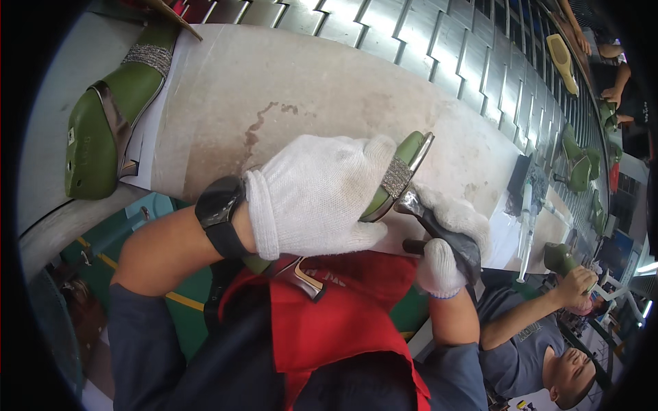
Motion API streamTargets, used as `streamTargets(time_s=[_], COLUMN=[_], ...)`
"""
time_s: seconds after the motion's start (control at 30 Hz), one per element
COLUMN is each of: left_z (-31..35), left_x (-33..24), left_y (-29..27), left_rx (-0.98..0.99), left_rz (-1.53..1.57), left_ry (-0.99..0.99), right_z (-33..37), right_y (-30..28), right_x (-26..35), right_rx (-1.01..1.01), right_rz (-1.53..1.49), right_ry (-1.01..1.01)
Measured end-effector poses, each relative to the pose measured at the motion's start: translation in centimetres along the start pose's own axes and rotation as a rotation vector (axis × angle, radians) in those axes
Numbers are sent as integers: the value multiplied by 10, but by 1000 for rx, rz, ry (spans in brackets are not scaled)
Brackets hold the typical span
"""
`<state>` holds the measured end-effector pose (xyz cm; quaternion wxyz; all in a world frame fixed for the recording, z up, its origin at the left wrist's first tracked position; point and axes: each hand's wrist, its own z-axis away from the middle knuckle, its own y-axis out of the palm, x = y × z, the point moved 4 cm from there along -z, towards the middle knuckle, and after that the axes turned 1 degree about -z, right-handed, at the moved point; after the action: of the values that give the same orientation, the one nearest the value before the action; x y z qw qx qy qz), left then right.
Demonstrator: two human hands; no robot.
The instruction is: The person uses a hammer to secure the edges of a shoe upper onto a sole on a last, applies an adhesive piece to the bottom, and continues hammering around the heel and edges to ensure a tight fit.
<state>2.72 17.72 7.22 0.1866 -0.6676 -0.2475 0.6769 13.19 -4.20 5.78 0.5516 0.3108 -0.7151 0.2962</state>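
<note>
Left hand [319, 195], wrapped round the green shoe [395, 178], should brace it steadily; right hand [465, 220], closed on the dark metal tool [439, 226] at the shoe's four o'clock, should work gently.

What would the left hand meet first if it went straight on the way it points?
Beyond the green shoe it holds, the left hand would probably first meet the dark metal tool in the right hand, though depth is unclear.
</note>
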Motion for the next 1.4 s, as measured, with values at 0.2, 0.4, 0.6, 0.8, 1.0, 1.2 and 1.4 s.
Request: streamTargets(time_s=[0.2,0.4,0.6,0.8,1.0,1.2,1.4], left_z=[-2,-2,1,5,8,12,1], left_x=[1,3,4,12,7,9,8], left_y=[3,6,6,3,2,-3,-2], left_rx=[-12,-40,-29,-23,-62,-16,25], left_rz=[35,39,37,-15,-128,-129,-81], left_ry=[-3,-19,-11,8,9,-50,-63], right_z=[-37,-66,-82,-54,-2,-7,-23], right_y=[-5,4,24,15,10,3,47], right_x=[21,56,76,52,17,91,51], right_rx=[256,560,662,172,-320,-449,66], right_rz=[186,515,740,275,-36,-153,607], right_ry=[-138,-93,-184,295,465,-135,1])
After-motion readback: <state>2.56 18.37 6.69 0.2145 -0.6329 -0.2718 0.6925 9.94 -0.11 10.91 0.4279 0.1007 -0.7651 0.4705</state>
